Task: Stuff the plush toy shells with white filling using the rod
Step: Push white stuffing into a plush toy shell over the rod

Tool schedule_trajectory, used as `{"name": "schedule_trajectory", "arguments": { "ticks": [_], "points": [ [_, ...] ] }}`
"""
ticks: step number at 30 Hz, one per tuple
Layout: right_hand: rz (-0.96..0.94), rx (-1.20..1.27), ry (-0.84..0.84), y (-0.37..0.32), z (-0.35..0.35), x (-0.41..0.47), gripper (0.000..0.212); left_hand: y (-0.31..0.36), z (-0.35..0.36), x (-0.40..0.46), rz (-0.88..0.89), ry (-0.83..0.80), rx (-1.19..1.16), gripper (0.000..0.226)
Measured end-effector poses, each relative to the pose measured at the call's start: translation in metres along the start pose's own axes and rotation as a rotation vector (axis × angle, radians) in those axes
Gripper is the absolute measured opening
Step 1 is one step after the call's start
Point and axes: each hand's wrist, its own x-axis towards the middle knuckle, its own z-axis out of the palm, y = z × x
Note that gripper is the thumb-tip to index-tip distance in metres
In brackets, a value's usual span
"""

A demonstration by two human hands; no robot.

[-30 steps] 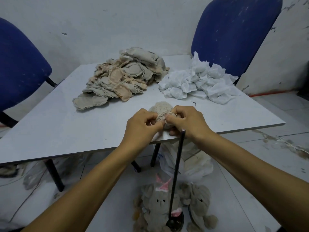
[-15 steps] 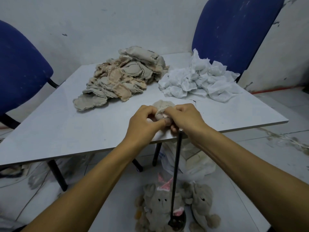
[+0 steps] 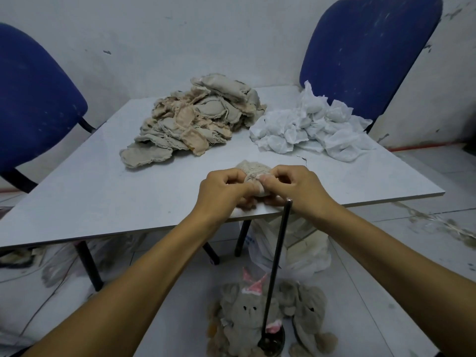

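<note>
On the tabletop [image 3: 77, 202], the pile of empty shells [image 3: 195, 119] is unchanged at left-centre. The left hand [image 3: 221, 191] and right hand [image 3: 296, 186] both pinch the small shell [image 3: 253, 171] at the near edge; compared with half a second ago it sits slightly higher in the grip, mouth bunched. The rod [image 3: 277, 258] stands upright below, unheld. White filling [image 3: 309, 127] lies right. Judgement: fitting onto the rod is pending.
</note>
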Motion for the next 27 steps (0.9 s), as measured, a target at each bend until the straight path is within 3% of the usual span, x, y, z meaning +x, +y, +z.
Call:
{"name": "schedule_trajectory", "arguments": {
  "ticks": [2, 5, 10, 13, 15, 17, 19, 22, 25, 27],
  "points": [
    [0.0, -0.046, 0.061, 0.002, 0.002, 0.001, 0.02, 0.0, -0.003, -0.004, 0.031, -0.051, -0.021, 0.009],
    [0.029, -0.119, 0.131, 0.003, 0.007, 0.005, 0.016, -0.005, 0.001, -0.01, 0.128, 0.026, 0.105, 0.012],
    [0.065, -0.222, 0.291, 0.007, 0.02, 0.014, 0.028, -0.003, 0.018, -0.013, 0.477, 0.083, 0.416, 0.01],
    [0.117, 0.026, 0.169, 0.004, 0.013, 0.013, 0.023, 0.005, 0.002, 0.0, 0.443, 0.052, 0.481, 0.016],
    [0.132, 0.106, 0.1, 0.002, 0.009, 0.012, 0.027, 0.008, -0.011, 0.008, 0.521, 0.027, 0.55, 0.03],
    [0.154, 0.172, 0.03, 0.001, 0.005, 0.015, 0.034, 0.009, -0.021, 0.013, 0.543, -0.096, 0.573, 0.05],
    [0.204, 0.348, -0.04, 0.0, 0.002, 0.017, 0.037, 0.01, -0.024, 0.016, 0.445, -0.253, 0.607, 0.063],
    [0.267, 0.491, -0.067, -0.005, 0.002, 0.018, 0.011, 0.001, -0.018, 0.02, 0.465, -0.17, 0.627, 0.043],
    [0.299, 0.622, -0.018, -0.008, 0.002, 0.016, 0.004, -0.005, -0.016, 0.027, 0.384, -0.038, 0.561, 0.015],
    [0.226, 0.692, 0.093, -0.005, -0.002, 0.015, 0.015, -0.008, -0.017, 0.035, 0.319, -0.012, 0.527, 0.006]
  ]
}}
